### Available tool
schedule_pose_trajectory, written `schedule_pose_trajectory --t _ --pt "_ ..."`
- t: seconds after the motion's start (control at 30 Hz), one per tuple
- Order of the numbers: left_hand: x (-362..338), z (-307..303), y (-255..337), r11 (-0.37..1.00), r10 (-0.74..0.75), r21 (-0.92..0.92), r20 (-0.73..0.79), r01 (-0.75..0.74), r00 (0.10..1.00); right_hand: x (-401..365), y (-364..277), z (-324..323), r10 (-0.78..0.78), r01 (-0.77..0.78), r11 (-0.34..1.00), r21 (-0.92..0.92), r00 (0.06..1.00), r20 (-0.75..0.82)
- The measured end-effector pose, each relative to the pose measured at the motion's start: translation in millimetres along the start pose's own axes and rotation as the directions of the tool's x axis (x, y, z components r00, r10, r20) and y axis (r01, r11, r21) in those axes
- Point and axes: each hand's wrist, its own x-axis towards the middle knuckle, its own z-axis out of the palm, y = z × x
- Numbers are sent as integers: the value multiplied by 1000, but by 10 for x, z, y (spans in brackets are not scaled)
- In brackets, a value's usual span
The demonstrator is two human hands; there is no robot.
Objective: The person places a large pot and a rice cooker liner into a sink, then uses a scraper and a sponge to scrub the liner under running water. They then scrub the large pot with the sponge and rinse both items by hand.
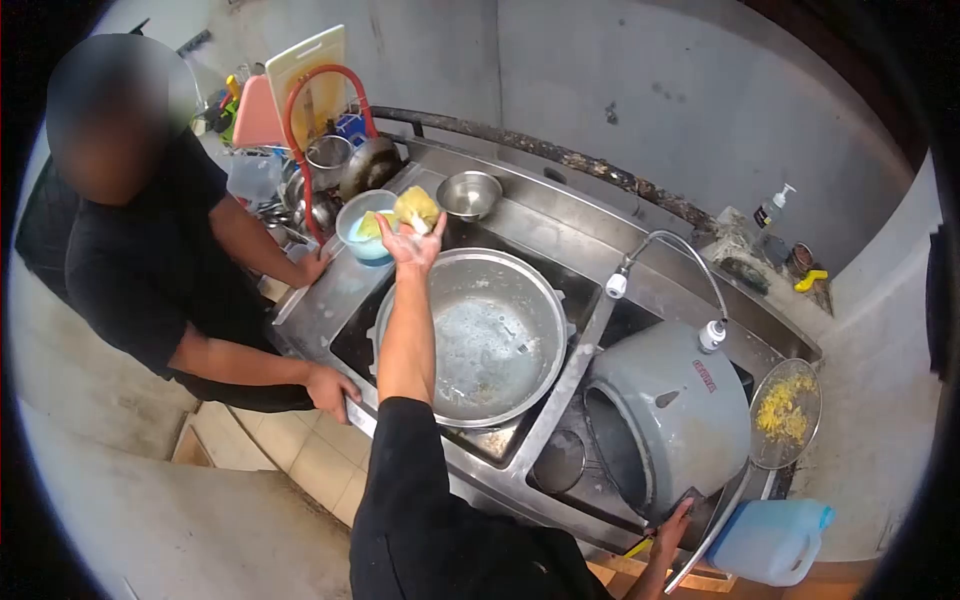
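My left hand [410, 246] is raised over the far left rim of a large metal pot [480, 330], its fingers around a yellow sponge [416, 209]. Just left of it stands a bowl [352, 222] of bluish liquid with another yellow-green piece [374, 226] in it. At the lower right, my right hand [674, 530] grips the dark handle at the lower edge of a big grey rounded vessel [680, 410], which lies tipped with its opening to the left.
A co-worker in black [140, 240] stands at the left, hands on the sink edge. A metal bowl [469, 195], curved faucet [675, 236], strainer with yellow scraps [787, 414], blue liquid jug [768, 541], soap bottle [770, 210] and red-framed rack [292, 120] surround the sinks.
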Motion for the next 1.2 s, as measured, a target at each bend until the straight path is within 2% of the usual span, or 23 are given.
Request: schedule_pose_trajectory --t 0.1,0.17,0.23,0.3,0.37,0.43,0.47,0.5,0.53,0.57,0.6,0.63,0.67,0.73,0.77,0.8,0.87,0.9,0.97,1.0,1.07,1.13,1.2 --pt "96 -238 -22 988 -37 149 -14 38 999 -55 58 -104 28 -26 997 -67 999 19" --pt "40 -231 -74 926 -125 319 -241 201 962 -120 52 -71 54 -51 998 -36 996 64" --pt "289 -740 -113 739 -407 400 -376 542 833 -209 -17 5 0 0 1000 -5 1000 -18" --pt "237 -543 -42 803 -213 504 -257 319 943 -127 76 -3 -1 1 1000 -5 999 -34" --pt "258 -292 220 950 -113 295 35 98 993 -120 86 -6 12 -13 1000 -7 998 -54" --pt "254 -213 259 991 -89 93 -102 99 991 -188 0 -19 7 -7 1000 -1 1000 12" --pt "252 -164 107 946 -106 267 -274 182 956 84 338 -103 -62 62 998 -11 998 15" --pt "174 -60 -75 833 -216 420 -351 360 911 -177 -13 -15 32 -31 998 -61 999 13" --pt "91 -130 -312 609 -349 672 -251 422 903 -12 191 -49 -14 15 1000 -6 1000 21" --pt "-14 -197 -622 330 -513 864 -174 380 840 -83 89 -8 -8 9 1000 -23 1000 12" --pt "-361 -69 -924 178 -574 938 -147 298 806 -154 -19 35 -2 2 999 -39 1000 2" --pt "-760 181 -1177 -58 -640 992 -125 114 758 -214 -134 56 72 -73 994 -77 997 -23" --pt "-1050 184 -1492 -51 -720 993 37 -106 693 -198 -100 70 66 -71 996 -63 995 -77" --pt "-1541 128 -2247 77 -801 987 145 -139 581 -181 -74 49 66 -71 995 -71 995 -79" --pt "-1804 398 -2495 27 -821 952 196 -306 536 -193 -97 41 81 -88 994 -62 991 -103" --pt "-1992 465 -2833 152 -837 932 299 -330 458 -188 -142 57 80 -93 990 -104 990 -118" --pt "-2573 601 -3429 -197 -724 784 289 -589 626 -282 -244 186 0 -42 986 -160 968 -252" --pt "-2640 756 -3575 -185 -726 783 298 -594 619 -238 -185 196 -3 -39 987 -156 965 -263" --pt "-2720 1076 -3729 16 -809 637 461 -770 365 -223 -153 204 -28 4 996 -93 966 -255" --pt "-2634 1056 -3848 27 -820 642 452 -766 351 -292 -269 174 70 -86 993 -79 980 -188" --pt "-2222 1004 -4258 -283 -843 897 -64 -339 534 -277 -187 158 81 -100 991 -94 978 -190" --pt "-2190 915 -4258 -212 -826 915 20 -343 563 -253 -204 188 81 -107 987 -123 976 -203" --pt "-2430 1024 -4027 -325 -864 732 28 -598 503 -179 -294 197 43 -66 992 -105 977 -209"
